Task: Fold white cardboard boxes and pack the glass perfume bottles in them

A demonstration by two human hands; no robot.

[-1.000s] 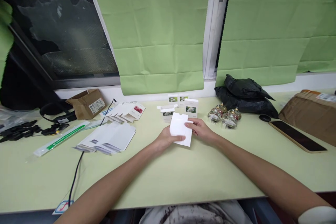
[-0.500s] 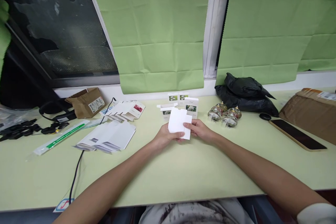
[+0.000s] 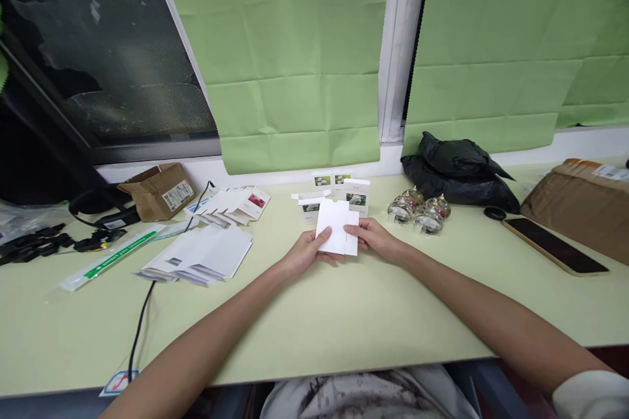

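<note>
- Carton (image 3: pixel 334 219), white and looking flat, sits at the centre of the frame between my two hands, its blank face toward me; a narrower strip shows along its right side.
- My left hand (image 3: pixel 305 253) pinches its lower left part, thumb lying on the face and fingers tucked behind.
- My right hand (image 3: pixel 379 241) pinches the strip at its right edge, thumb in front; I cannot tell how the hidden fingers press.
- My left thumb has just come up from near the bottom edge to higher on the face, and the carton now stands straighter than a second ago, when it leaned. I take this as a change of hold only: the carton looks no fuller, so I judge that it is not yet shaped.
- Just past it, toward the upper middle, stand a tall box (image 3: pixel 356 194) and an open box (image 3: pixel 310 208), both partly covered by it; whether they touch it I cannot tell. Two small boxes (image 3: pixel 322 181) stand further back.
- Left of centre, blank sleeves (image 3: pixel 216 252) lie fanned on the table (image 3: pixel 383 321), with printed sleeves (image 3: pixel 233 204) above them.
- Right of centre are the baubles (image 3: pixel 430 218), well apart from the carton, with black bags (image 3: pixel 459 177) behind and a phone (image 3: pixel 555 245) further right.
</note>
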